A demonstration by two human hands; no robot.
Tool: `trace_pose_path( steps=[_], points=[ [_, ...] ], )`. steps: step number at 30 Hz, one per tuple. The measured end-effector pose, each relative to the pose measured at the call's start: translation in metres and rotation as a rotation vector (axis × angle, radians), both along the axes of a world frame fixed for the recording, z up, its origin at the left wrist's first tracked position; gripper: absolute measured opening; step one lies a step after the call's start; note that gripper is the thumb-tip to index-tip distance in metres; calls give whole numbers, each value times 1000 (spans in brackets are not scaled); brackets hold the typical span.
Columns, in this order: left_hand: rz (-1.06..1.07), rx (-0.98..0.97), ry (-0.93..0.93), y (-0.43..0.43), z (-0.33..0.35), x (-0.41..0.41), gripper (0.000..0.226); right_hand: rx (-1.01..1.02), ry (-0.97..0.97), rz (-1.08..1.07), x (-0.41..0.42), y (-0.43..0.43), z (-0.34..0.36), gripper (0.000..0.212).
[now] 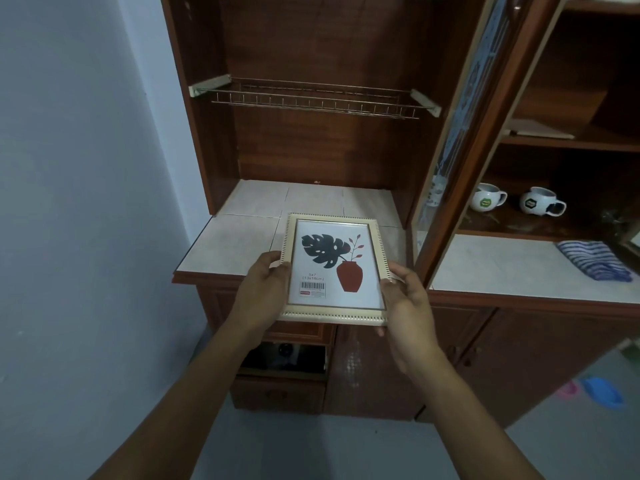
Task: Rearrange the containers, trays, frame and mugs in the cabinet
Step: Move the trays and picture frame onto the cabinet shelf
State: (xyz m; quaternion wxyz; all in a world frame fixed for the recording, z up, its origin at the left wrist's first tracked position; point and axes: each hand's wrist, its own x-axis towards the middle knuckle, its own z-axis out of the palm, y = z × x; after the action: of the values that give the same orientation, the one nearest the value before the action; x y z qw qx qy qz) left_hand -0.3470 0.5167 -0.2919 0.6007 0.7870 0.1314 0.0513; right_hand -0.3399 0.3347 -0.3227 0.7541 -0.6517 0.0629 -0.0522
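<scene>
Gold-edged frame (pixel 335 270) being held face-up, left hand (pixel 260 292) and right hand (pixel 407 299) both gripping side edges, hovering over tiled counter (pixel 235 233) front edge. Frame-placing step seemingly underway (mugs (pixel 540 201) sitting right shelf); next: standing it upright inside.

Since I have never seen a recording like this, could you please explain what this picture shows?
There is no machine here. A person wears a wide-angle camera on the head, looking forward and down, so you see their own arms. The left hand and right hand hold a frame by its side edges, in front of the tiled counter of a wooden cabinet. Higher up hangs a wire rack. To the right, past an open glass door, mugs stand on a shelf and a striped cloth lies on the counter.
</scene>
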Motion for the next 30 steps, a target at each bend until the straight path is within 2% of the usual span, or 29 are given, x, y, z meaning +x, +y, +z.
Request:
trace_pose_path(
  steps=[8, 16, 22, 30],
  points=[
    [17, -34, -18, -40, -3, -35, 24, 34, -19, 13, -33, -41, 1, 26],
    [44, -77, -66, -121, -5, -66, 24, -3, -10, 61, -58, -121, 4, 25],
    [32, -110, -75, -171, -1, -72, 20, -4, -9, 36, -66, -171, 9, 24],
    [-34, -65, -83, -206, -2, -59, 26, 7, -20, -24, -64, -210, 14, 25]
  ],
)
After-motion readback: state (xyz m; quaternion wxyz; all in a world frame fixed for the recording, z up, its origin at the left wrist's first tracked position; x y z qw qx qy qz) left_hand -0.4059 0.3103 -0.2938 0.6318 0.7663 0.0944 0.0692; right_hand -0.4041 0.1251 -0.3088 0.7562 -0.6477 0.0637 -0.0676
